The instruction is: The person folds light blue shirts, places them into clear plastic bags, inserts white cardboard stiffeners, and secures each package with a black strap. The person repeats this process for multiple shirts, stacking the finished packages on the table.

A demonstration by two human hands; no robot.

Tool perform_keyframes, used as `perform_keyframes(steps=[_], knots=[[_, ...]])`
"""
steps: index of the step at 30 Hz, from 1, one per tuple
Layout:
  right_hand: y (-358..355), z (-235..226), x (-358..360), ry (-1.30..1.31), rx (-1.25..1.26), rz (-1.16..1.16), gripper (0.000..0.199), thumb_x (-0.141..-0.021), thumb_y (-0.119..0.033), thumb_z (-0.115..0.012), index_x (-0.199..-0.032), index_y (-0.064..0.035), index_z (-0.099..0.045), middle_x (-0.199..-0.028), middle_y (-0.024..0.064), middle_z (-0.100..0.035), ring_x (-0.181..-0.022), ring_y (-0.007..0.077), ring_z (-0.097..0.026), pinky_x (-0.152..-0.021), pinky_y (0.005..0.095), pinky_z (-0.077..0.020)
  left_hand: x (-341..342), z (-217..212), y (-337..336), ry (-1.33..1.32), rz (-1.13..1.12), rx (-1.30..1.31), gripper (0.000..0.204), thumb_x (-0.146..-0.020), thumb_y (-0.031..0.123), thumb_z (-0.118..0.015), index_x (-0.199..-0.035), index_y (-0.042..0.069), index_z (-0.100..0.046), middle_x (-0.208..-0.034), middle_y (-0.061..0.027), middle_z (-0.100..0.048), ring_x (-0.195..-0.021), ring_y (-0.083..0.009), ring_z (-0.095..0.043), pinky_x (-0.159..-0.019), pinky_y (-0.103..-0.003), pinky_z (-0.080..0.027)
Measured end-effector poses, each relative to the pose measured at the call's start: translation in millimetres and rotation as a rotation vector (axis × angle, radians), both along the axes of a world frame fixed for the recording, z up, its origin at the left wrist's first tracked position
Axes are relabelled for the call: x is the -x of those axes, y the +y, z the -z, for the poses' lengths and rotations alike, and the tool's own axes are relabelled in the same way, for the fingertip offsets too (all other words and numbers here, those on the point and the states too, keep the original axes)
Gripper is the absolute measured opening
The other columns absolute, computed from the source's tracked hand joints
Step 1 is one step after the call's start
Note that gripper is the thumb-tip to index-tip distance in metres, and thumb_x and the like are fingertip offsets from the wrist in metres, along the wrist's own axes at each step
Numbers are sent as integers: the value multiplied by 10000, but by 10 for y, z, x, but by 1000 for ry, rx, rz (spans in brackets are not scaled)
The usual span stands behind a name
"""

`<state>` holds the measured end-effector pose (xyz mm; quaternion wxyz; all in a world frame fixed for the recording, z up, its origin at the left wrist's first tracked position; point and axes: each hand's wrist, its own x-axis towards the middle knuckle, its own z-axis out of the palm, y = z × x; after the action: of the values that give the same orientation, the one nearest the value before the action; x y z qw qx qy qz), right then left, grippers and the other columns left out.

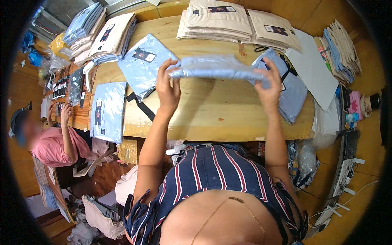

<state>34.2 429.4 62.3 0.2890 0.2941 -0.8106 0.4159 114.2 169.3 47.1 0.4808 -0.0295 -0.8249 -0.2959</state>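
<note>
Above the wooden table (204, 118), a folded light-blue shirt (216, 67) in shiny clear plastic is held level, smeared by motion. My left hand (168, 87) grips its left end, with thumb and fingers closed on it. Its right end is pinched by my right hand (270, 87). Beside my left hand lies a bagged blue shirt (136, 61) with a dark tag, and a black strap (143, 108) sticks out below it. Just right of my right hand rests another blue garment (295, 98) in plastic, with a black strap across it.
Stacks of folded cream shirts (214, 20) line the far edge. More stacked shirts (107, 38) stand far left, and a bagged blue shirt (108, 110) lies at the near left. White sheets (312, 69) cover the right side. A person in pink (61, 143) works at the left.
</note>
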Motion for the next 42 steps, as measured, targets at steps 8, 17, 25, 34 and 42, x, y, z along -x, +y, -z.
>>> perform_keyframes(steps=[8,17,25,34,42], knots=[[-299,53,400,-363,113,103,366,-759,-202,-566,-1047,6,-477,-778,154,-578,-687,270,-569,-605,322,-435,226,-1,-55,-303,-246,-75,281,-777,259,-557,-901,9,-522,-507,-156,-503,-444,-294,-520,-411,-348,-382],[-959,817,14,-302,-505,352,451,-809,-342,-422,-1223,-173,-363,-1294,101,-267,-1195,324,-217,-897,542,-186,313,709,773,-832,-294,215,469,-815,344,-396,-1253,190,-326,-1347,-78,-193,-1241,-347,-95,-896,-628,-72],[-1028,1077,10,-467,-725,342,457,-805,-373,-385,-1241,-246,-339,-1340,51,-209,-1237,296,-134,-937,540,-86,317,777,787,-1020,-272,196,472,-783,313,-425,-1238,209,-359,-1358,-92,-159,-1242,-364,-77,-885,-637,-47],[-1057,1071,39,-500,-813,345,446,-824,-340,-350,-1254,-225,-326,-1346,53,-199,-1242,295,-128,-940,539,-85,353,774,765,-1056,-213,124,467,-798,314,-396,-1243,183,-348,-1350,-114,-165,-1240,-372,-65,-892,-624,-28],[-1018,1002,61,-434,-785,311,481,-800,-289,-442,-1252,-176,-318,-1324,105,-224,-1226,310,-165,-935,528,-149,371,748,379,-666,-42,134,391,-679,85,-533,-1067,130,-519,-1100,-132,-488,-1009,-352,-426,-834,-419,-356]])
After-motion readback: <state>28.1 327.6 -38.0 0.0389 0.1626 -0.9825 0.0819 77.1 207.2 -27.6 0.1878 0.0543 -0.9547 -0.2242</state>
